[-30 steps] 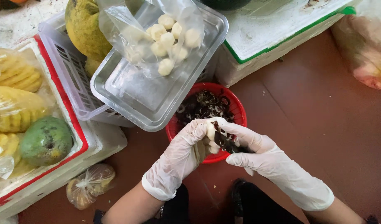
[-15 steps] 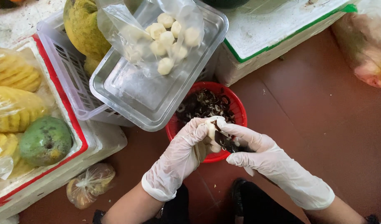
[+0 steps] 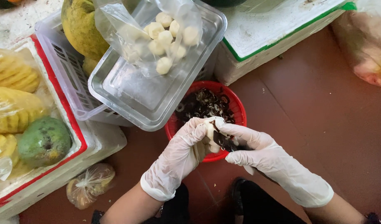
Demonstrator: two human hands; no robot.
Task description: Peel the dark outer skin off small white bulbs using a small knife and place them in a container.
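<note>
A single head-worn camera looks almost straight down from close above the person's lap at the floor (image 3: 323, 120), the forearms entering from the bottom edge and crates filling the top and left.

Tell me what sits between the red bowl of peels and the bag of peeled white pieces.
In the head view, the clear plastic tray lies between them: its near corner overlaps the red bowl, and the bag of peeled white pieces rests in it.

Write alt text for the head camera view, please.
Two gloved hands, left hand and right hand, peel a small white bulb over a red bowl of dark peelings. Above it a clear tray holds a bag of peeled white pieces.
</note>
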